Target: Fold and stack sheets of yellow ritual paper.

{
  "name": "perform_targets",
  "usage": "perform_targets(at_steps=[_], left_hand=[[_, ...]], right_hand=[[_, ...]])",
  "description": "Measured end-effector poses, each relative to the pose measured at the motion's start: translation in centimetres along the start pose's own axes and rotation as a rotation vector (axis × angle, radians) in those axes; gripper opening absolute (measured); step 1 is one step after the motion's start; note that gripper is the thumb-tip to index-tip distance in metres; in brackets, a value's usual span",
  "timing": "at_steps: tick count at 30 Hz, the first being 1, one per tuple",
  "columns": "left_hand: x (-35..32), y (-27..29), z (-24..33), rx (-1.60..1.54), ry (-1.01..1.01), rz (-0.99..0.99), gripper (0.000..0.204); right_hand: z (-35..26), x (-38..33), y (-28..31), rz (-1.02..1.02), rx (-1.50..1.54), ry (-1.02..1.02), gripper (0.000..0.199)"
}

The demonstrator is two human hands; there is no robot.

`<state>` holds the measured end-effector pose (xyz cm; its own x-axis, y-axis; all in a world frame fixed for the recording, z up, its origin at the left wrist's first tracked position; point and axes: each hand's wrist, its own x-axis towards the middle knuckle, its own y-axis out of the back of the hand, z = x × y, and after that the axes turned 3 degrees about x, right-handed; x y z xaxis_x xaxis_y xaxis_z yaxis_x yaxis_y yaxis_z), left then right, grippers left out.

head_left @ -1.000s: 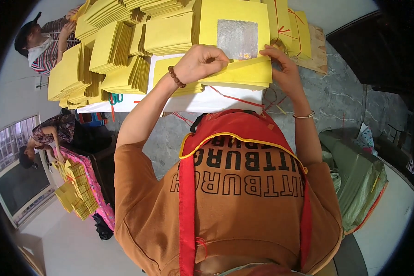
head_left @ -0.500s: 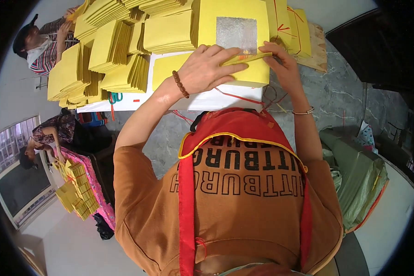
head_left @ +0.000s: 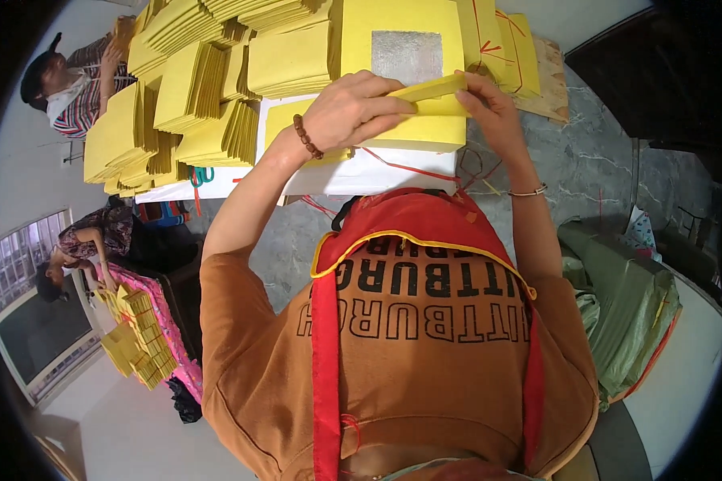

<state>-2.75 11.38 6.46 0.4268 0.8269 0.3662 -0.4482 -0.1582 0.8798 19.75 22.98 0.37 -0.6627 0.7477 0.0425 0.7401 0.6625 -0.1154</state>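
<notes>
- Head view, looking down over own chest: both hands raised over white table (head_left: 377, 172), working yellow paper.
- Left hand (head_left: 353, 108) curled, thumb and fingers pinching left end of thin yellow sheaf (head_left: 429, 86); bead bracelet (head_left: 306, 136) on that wrist.
- Right hand (head_left: 493, 108) fingers pressed together, pinching right end of same sheaf; thin bangle (head_left: 528, 191) on that wrist.
- Sheaf long axis running left-right, tilted slightly up toward right; held between both hands, lifted just above yellow stack (head_left: 425, 132).
- Stack directly below and slightly toward body from sheaf, sitting on table edge; both hands about equally near, left hand overlapping its left part.
- Beyond sheaf: flat yellow sheet with silver square (head_left: 407, 56), close behind hands.
- Red string (head_left: 401, 164) lying on table under stack, trailing toward right edge.
- More yellow piles (head_left: 208, 96) spread to left across table; another person (head_left: 64, 80) at far left corner, hands on piles.
- Second person (head_left: 88, 240) seated lower left beside small yellow bundles (head_left: 136, 337).
- Green sacks (head_left: 626, 305) on floor at right.
- Versus earlier frames: hands higher and closer together; sheaf raised off stack, previously hands pressing flat on stack top; silver square now more exposed; bystanders unchanged.
</notes>
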Motion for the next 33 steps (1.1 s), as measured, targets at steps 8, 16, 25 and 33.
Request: perform_targets(at_steps=[8, 16, 25, 33], left_hand=[[0.9, 1.3, -0.5, -0.224, 0.241, -0.077, 0.013], [0.4, 0.7, 0.7, -0.008, 0.025, 0.065, 0.028], [-0.4, 0.3, 1.3, 0.144, 0.03, -0.157, 0.066], [-0.4, 0.6, 0.3, 0.054, 0.015, -0.142, 0.054]], right_hand=[[-1.6, -0.1, -1.1, 0.017, -0.074, 0.019, 0.029], [-1.1, 0.4, -0.8, 0.002, -0.045, 0.029, 0.022], [-0.7, 0.4, -0.7, 0.016, -0.082, 0.012, 0.024], [-1.1, 0.3, -0.7, 0.009, -0.068, 0.009, 0.024]])
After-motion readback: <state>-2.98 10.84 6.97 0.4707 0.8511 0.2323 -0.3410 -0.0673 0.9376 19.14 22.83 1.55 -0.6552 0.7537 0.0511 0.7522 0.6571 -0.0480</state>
